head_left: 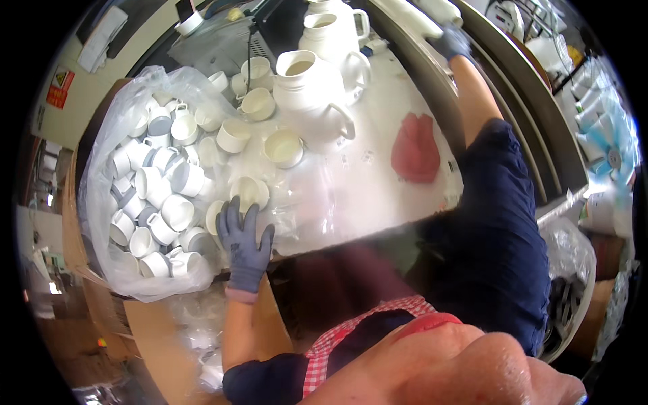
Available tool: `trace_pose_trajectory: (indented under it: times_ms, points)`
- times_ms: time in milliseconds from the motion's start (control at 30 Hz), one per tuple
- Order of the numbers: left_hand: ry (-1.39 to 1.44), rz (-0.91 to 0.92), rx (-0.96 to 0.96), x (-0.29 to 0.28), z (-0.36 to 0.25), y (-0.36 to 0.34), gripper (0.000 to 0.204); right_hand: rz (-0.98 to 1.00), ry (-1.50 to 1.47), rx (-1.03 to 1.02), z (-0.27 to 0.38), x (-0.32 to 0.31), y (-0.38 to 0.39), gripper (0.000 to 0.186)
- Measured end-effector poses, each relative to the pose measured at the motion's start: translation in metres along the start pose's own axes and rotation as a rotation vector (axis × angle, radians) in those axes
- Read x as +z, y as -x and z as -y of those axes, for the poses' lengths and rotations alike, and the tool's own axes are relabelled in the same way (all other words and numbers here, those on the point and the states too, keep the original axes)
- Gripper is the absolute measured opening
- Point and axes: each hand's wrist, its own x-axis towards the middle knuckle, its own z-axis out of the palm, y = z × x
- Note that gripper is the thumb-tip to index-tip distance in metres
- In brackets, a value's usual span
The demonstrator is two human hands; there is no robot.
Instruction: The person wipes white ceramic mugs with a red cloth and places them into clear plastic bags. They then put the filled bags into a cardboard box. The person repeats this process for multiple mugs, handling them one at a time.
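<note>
My left hand (244,244), in a grey glove, lies at the near edge of the white table with its fingers spread. Its fingertips reach the lower side of a white cup (249,193), and another white cup (214,217) sits just left of them. Neither is gripped. Far out to the right, my right hand (453,43), gloved alike, is at the end of a white rounded vessel (442,11) on the side rack. Its fingers are too small and blurred to read. Several white jugs (307,94) with handles stand at the table's back.
A clear plastic bag (94,223) in a carton holds many white and grey cups. A pink cloth (415,148) lies at the table's right. The long metal rack (520,115) runs along the right side. Below my left arm is an open carton (158,344).
</note>
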Motion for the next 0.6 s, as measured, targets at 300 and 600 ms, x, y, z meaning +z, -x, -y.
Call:
trace_pose_trajectory:
  times_ms: [300,600]
  points:
    - [-0.048,0.036,-0.118,-0.016,0.001,0.019,0.047,0.216,-0.074,0.276,-0.073,0.07,0.003,0.091]
    - [0.062,-0.05,-0.04,-0.026,-0.019,0.02,0.048,-0.668,0.025,-0.645,0.059,-0.237,0.05,0.057]
